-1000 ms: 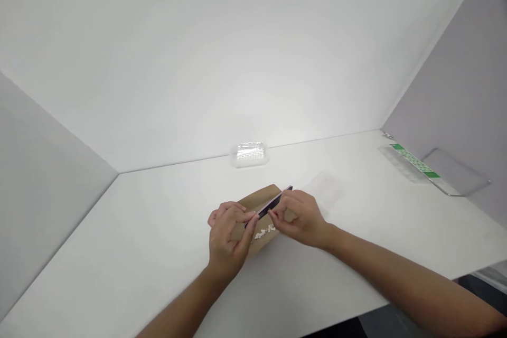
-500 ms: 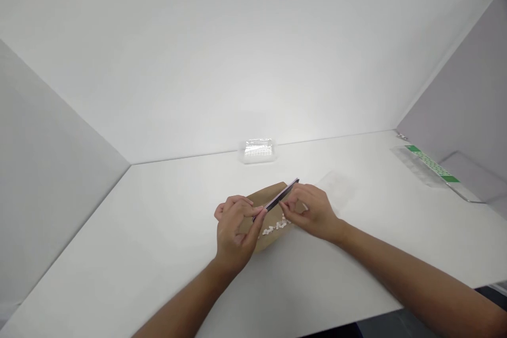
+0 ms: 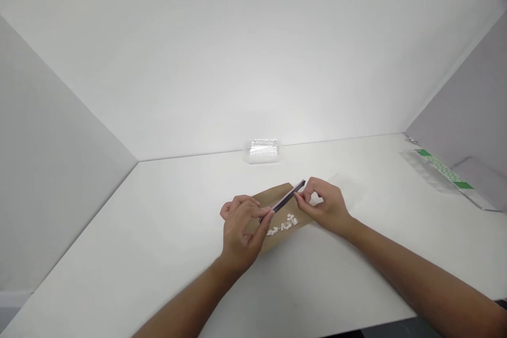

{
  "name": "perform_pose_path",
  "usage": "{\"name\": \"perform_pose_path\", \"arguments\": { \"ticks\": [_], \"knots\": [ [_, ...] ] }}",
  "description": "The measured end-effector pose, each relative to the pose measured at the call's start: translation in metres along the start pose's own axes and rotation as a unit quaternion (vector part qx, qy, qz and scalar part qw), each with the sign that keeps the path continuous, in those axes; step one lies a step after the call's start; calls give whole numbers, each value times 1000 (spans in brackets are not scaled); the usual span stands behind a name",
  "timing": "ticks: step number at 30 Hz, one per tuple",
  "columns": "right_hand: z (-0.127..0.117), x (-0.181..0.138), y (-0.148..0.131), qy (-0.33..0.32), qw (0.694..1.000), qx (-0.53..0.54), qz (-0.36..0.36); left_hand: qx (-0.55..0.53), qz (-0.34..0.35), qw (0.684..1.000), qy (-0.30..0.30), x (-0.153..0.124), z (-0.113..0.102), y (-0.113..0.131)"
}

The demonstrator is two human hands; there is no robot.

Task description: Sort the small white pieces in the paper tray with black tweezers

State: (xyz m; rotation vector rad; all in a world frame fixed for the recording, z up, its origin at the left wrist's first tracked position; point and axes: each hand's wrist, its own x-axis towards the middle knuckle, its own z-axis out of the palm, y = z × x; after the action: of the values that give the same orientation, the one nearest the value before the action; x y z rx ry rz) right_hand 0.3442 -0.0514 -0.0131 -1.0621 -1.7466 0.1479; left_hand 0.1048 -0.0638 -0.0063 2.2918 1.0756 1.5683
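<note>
My left hand (image 3: 243,229) pinches the lower left end of a thin, dark, flat strip (image 3: 287,198) with a pale pinkish edge, seen almost edge-on. The strip slants up to the right above a sheet of brown paper (image 3: 273,194). By its upper right end, my right hand (image 3: 327,206) has its thumb and forefinger pressed together, the thumb tip at or very near the strip's lower edge. Whatever those fingertips may hold is too small to make out. Several small white bits (image 3: 283,226) lie on the paper below the strip.
A clear plastic box (image 3: 262,151) stands against the back wall. Behind my right hand lies a see-through plastic bag (image 3: 350,187). At the right, a clear item with a green patterned band (image 3: 446,170) rests by the side wall, and small pieces (image 3: 411,140) lie in the corner.
My right hand has drawn off to the right, away from the strip's face, uncovering more white bits. My left hand keeps its pinch on the strip. The view has shifted slightly.
</note>
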Motion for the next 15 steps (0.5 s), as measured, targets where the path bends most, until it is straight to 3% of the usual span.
{"name": "perform_pose_path", "arguments": {
  "ticks": [4,10,15],
  "knots": [
    [2,0,3,29,999,1,37,0,2,1000,0,0,-1,0],
    [10,-4,-10,-34,999,17,-14,9,4,1000,-6,1,0,-2],
    [-2,5,11,27,998,-11,50,12,1,1000,-17,1,-1,-3]
  ]
}}
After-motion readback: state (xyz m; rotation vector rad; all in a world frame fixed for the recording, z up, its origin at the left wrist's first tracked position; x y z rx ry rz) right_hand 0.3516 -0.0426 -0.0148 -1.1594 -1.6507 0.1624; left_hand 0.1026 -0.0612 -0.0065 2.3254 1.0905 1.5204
